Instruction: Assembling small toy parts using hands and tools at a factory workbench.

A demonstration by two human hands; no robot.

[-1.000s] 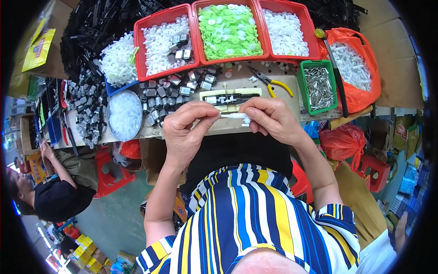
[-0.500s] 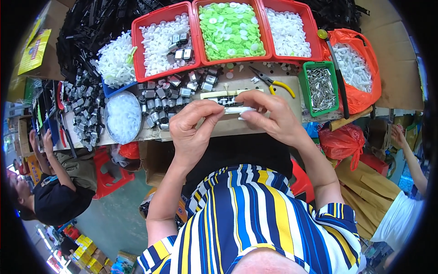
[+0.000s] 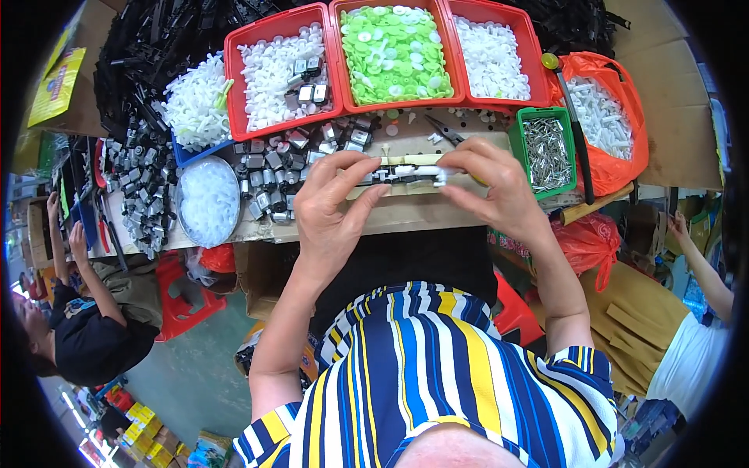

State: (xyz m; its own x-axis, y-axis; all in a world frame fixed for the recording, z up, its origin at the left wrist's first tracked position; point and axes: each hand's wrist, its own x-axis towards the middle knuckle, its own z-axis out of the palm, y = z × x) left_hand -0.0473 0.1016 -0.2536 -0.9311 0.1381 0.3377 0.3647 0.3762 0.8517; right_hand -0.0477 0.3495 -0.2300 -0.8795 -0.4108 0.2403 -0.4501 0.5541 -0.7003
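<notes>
A narrow black-and-white plastic assembly (image 3: 390, 178) lies in front of me along a cream-coloured strip (image 3: 421, 160) on the table. My left hand (image 3: 331, 207) is closed round its left end, thumb on the near side and fingers on the far side. A slim white plastic piece (image 3: 417, 171) rests along the assembly. My right hand (image 3: 495, 187) pinches the right end of this piece between thumb and fingers. Behind my right hand are yellow-handled pliers (image 3: 446, 130), their handles mostly covered.
Red bins hold white pieces (image 3: 285, 74), green discs (image 3: 394, 54) and more white pieces (image 3: 491, 58). A green tray (image 3: 546, 148) contains metal pins. Small motors (image 3: 277, 175) are heaped left, beside a clear bowl (image 3: 209, 199). A person (image 3: 101, 327) works at far left.
Both hands have moved slightly apart. The white piece, held up between them before, now lies along the black assembly. My right hand has moved right and now covers the pliers' handles.
</notes>
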